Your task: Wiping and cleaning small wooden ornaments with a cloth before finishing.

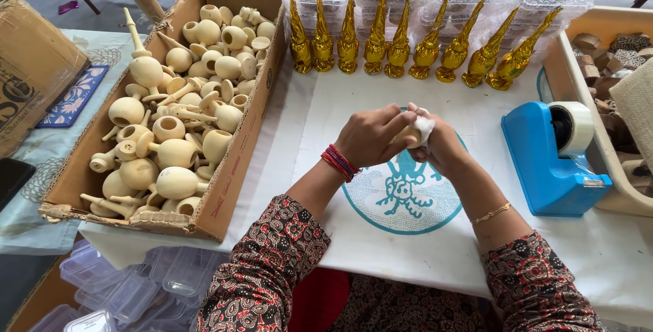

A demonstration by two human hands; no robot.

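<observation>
Left hand (371,135): grip closed on wooden piece (410,133).
Right hand (439,143): grip closed on white cloth (424,128), against the piece.
Location: above worktop (326,121).

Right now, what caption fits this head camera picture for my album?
Two hands rub a wooden piece with white cloth beside a box of wooden pieces.

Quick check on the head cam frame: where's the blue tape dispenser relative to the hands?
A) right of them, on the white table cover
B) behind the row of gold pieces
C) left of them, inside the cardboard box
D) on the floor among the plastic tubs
A: the blue tape dispenser sits on the white table cover, to the right of the right hand and left hand.
</observation>
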